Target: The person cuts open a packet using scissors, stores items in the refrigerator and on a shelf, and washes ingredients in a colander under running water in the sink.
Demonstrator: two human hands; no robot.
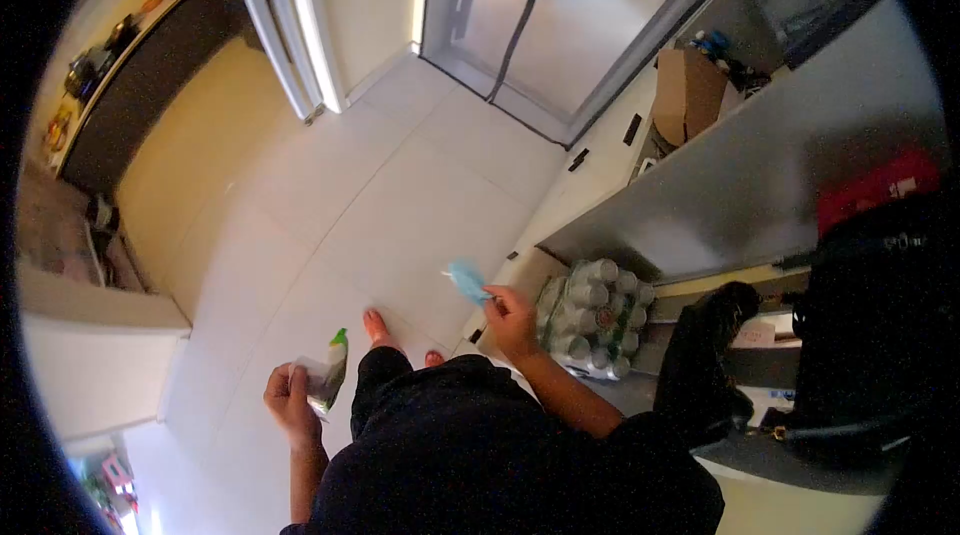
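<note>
Holds small packet point(330, 375) in left hand point(288, 397), seen against pale floor point(400, 195), well apart from white wall end point(100, 355). Holds light-blue item point(466, 280) in right hand point(513, 320), also seen against floor, just left of wrapped pack point(592, 320). Room to move widest forward, between white door frame point(290, 25) on left and long cabinet point(720, 185) on right; bounded ahead by glass door point(540, 15).

Grip, left: closed, thumb and fingers pinched over one end of packet, far end free. Grip, right: closed, fingertips pinching near end of light-blue item, remainder projecting forward-left. Cannot tell what light-blue item is; blurred.

Materials: packet thin and flat, apparently glossy, partly clear or whitish, dark along one side, bright green at tip. Light-blue item soft-looking, with whitish end. Wrapped pack of pale, round-ended cylinders under shiny film. Cabinet face smooth, grey, reflective. Brown cardboard box point(688, 95) with open flaps, farther along cabinet.

Surface and room: large smooth tiles, thin straight joints. Black bag point(705, 355) right of pack. Red item point(880, 190) at far right, partly hidden in shadow.
</note>
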